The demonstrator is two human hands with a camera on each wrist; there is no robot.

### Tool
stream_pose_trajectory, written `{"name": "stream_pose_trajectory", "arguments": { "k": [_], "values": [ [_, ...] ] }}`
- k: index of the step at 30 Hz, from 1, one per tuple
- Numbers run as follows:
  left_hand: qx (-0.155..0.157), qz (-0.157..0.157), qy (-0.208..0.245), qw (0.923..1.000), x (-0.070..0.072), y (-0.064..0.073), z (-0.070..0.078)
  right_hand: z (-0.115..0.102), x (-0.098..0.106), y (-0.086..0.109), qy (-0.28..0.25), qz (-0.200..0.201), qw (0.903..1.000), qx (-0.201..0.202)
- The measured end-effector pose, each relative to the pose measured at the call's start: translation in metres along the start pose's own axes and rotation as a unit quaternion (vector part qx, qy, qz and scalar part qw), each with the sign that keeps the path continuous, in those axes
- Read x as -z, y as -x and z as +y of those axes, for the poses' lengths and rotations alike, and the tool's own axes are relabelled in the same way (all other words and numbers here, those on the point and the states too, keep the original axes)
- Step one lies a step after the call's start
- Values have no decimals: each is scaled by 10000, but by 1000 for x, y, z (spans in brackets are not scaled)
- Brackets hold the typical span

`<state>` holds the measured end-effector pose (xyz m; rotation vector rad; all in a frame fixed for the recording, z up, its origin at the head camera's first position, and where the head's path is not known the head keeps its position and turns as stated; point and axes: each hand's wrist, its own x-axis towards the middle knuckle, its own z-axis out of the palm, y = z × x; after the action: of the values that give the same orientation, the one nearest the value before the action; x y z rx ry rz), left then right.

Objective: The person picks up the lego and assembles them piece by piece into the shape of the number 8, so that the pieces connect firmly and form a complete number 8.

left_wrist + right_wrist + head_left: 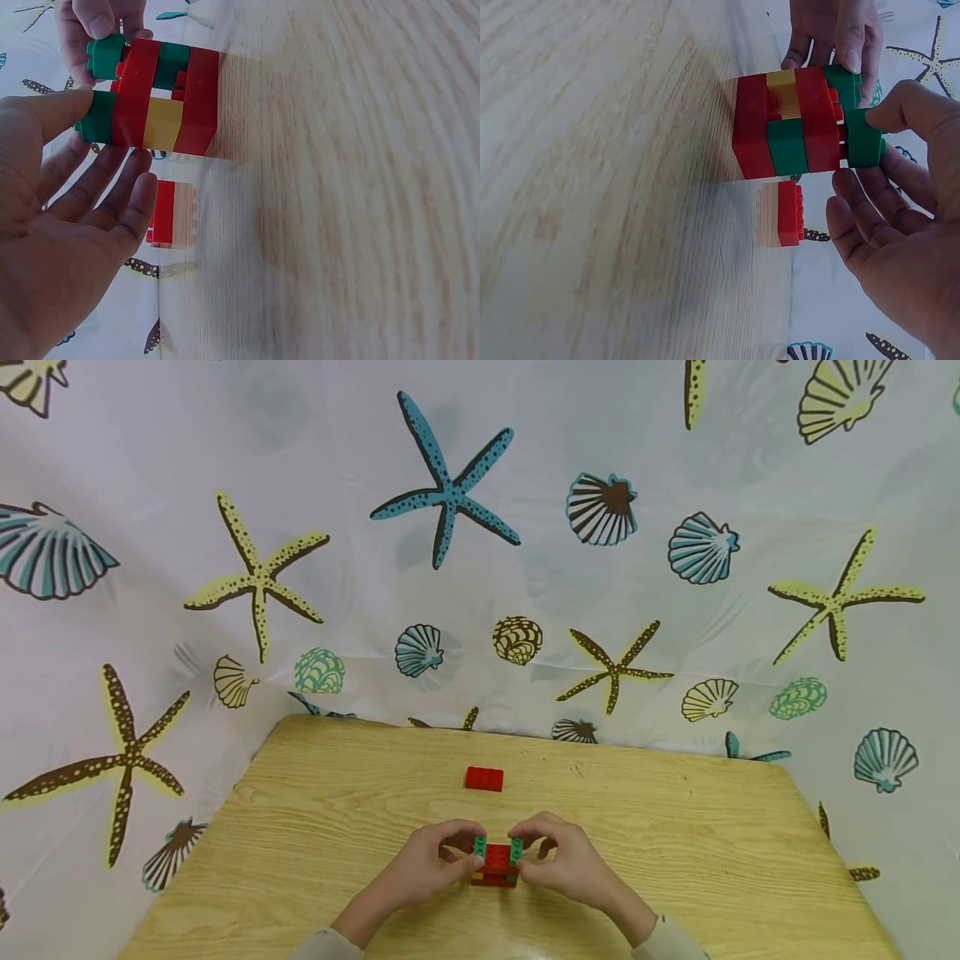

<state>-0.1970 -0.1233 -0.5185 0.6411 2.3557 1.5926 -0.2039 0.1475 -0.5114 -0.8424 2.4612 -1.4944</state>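
Between the two hands a stack of toy building bricks stands on the table. Its bottom is a red brick [199,101]; above it sit a yellow brick [163,124] on the left and a green brick [787,148] on the right, then an upper red brick [498,857]. My left hand [427,864] pinches a small green brick [97,116] at the top left, flush with the upper red brick. At the top right, my right hand [570,860] pinches another small green brick [864,139]. Red studs show in a narrow gap beneath that one.
A loose red brick [484,778] lies on the wooden table [345,793] beyond the stack. Behind and beside the table hangs a white curtain [495,577] printed with starfish and shells.
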Motion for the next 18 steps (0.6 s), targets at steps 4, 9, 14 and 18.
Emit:
{"name": "stream_pose_trajectory", "arguments": {
  "k": [4, 9, 14, 18],
  "values": [
    [22, 11, -32, 10000, -1, 0, -1, -2, 0, 0, 45, 9, 10000, 14],
    [-21, -22, 18, 10000, 0, 0, -2, -3, -1, -1, 112, 14, 9999, 56],
    [-35, -14, 8, 10000, 0, -1, -2, -2, -2, -3, 157, -47, 9999, 41],
    [2, 1, -81, 10000, -1, -1, -4, -1, -3, -4, 69, -99, 9999, -58]
  ]
}}
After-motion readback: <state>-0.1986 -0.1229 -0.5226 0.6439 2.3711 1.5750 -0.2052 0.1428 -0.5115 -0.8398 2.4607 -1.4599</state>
